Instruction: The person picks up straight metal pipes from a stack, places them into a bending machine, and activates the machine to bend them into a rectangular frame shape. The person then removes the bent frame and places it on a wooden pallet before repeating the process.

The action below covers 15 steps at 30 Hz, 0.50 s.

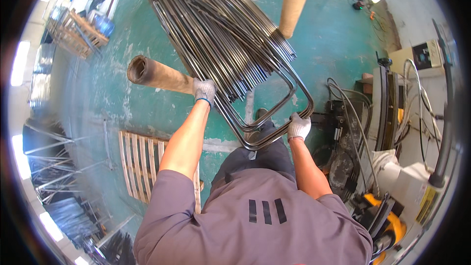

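Several U-shaped bent metal tubes (pixel 265 141) lie nested in front of my body, their rounded corners toward me. In a pale knit glove, my right hand (pixel 299 126) is closed around their right corner. My left hand (pixel 204 92), gloved too, has its fingers wrapped over the left leg of the bent tubes, though the fingertips are hidden. Right beside that hand is the end of a brown cardboard tube (pixel 164 76). Beyond my hands the bent tubes' legs run along a wide stack of straight metal tubes (pixel 216 39).
Another cardboard tube (pixel 294 7) stands at the stack's right side. To my right is a machine (pixel 387 103) with hoses and cables. A wooden pallet (pixel 140 167) lies on the green floor (pixel 113 103) at left; more pallets (pixel 73 32) stand far left, with metal frames (pixel 49 152) along that side.
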Motion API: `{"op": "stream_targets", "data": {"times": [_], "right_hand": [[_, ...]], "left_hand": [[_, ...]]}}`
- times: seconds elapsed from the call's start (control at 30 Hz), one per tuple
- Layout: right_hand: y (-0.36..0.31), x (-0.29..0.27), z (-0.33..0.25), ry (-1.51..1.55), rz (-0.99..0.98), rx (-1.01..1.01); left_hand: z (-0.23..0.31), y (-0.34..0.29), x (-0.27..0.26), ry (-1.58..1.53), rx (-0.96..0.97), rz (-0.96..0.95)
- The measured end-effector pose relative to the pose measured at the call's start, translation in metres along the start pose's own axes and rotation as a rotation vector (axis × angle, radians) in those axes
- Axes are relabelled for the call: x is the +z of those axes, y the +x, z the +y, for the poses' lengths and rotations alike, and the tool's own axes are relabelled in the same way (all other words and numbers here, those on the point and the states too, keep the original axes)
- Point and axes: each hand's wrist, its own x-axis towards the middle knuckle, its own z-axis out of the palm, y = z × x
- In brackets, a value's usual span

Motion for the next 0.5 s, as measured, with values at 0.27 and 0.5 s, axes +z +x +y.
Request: {"op": "stream_targets", "data": {"times": [0.27, 0.5], "right_hand": [[0.054, 0.088, 0.012, -0.198, -0.074, 0.096], [0.071, 0.056, -0.062, -0.704, -0.1, 0.009]], "left_hand": [[-0.032, -0.024, -0.003, 0.533, 0.094, 0.016], [-0.059, -0.092, 0.012, 0.431, -0.405, 0.133]]}}
